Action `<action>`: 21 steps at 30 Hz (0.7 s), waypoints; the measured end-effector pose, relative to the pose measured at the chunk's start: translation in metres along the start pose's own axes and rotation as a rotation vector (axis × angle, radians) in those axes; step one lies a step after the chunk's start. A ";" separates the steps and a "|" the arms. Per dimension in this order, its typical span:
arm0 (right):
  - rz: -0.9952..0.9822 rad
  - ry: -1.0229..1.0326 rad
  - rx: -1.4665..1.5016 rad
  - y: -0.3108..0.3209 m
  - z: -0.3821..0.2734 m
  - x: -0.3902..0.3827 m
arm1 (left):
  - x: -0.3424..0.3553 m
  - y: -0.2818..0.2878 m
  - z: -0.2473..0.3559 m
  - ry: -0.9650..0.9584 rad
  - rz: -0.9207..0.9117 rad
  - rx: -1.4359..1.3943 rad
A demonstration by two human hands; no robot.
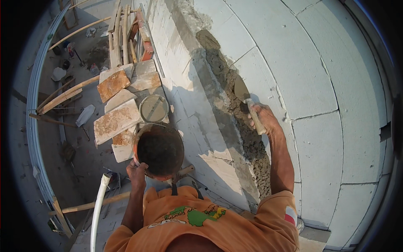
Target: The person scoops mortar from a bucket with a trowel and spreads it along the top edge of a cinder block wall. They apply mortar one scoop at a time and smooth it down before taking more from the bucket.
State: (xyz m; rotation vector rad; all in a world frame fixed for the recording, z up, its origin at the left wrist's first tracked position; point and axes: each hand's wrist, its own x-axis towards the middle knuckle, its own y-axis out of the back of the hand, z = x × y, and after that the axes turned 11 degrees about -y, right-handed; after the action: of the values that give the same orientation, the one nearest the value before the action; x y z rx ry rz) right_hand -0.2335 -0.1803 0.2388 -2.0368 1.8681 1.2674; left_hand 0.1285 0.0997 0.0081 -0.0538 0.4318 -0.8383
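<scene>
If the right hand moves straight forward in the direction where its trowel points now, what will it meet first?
Beyond the trowel held in the right hand, the grey mortar by the trowel's tip would probably come first; whether the trowel touches it is hard to tell.

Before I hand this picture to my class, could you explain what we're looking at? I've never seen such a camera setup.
There is no machine here: these are a person's own bare hands. A wide fisheye camera worn on the head looks down, so straight edges bend. The left hand grips the rim of a bucket. The right hand holds a trowel at a strip of rough grey mortar-like material beside pale blocks. Flat slabs lie near the bucket.
</scene>
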 end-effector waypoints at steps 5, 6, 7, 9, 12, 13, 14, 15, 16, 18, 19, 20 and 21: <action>-0.047 -0.081 0.119 0.000 0.041 -0.018 | 0.005 0.007 -0.014 0.023 0.005 -0.039; -0.075 -0.095 0.126 0.001 0.044 -0.020 | 0.004 0.005 -0.015 0.026 -0.004 -0.044; -0.070 -0.100 0.131 0.000 0.043 -0.025 | 0.005 0.003 -0.013 0.052 -0.001 -0.027; -0.045 -0.091 0.114 0.000 0.044 -0.033 | 0.007 0.006 -0.022 0.075 -0.005 -0.013; -0.001 -0.087 0.003 0.000 0.041 -0.052 | 0.012 0.018 -0.038 0.008 0.003 0.000; 0.039 -0.098 -0.077 0.001 0.039 -0.058 | 0.007 0.008 -0.017 0.022 0.004 -0.024; 0.032 -0.095 -0.084 0.000 0.033 -0.061 | 0.003 0.005 -0.006 0.035 0.017 -0.046; 0.066 -0.037 -0.073 -0.003 0.027 -0.063 | 0.003 0.005 -0.007 0.034 0.029 -0.049; 0.104 0.018 -0.053 -0.005 0.026 -0.065 | 0.005 0.006 -0.006 0.017 0.020 -0.064; 0.063 0.030 0.024 -0.009 0.009 -0.046 | 0.004 0.009 -0.007 -0.004 0.020 -0.076; 0.037 0.042 0.106 -0.009 -0.002 -0.036 | 0.005 0.010 -0.007 0.013 0.028 -0.059; 0.037 0.044 0.114 -0.010 -0.005 -0.019 | 0.006 0.010 -0.006 0.030 0.036 -0.040; 0.009 0.016 0.131 -0.011 -0.003 0.002 | 0.006 0.010 -0.004 0.028 0.031 -0.034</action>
State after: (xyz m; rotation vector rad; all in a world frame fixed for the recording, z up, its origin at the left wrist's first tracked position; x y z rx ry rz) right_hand -0.2233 -0.1809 0.2344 -1.9797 1.9152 1.1024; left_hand 0.1374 0.1027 0.0008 -0.0672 0.4719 -0.8018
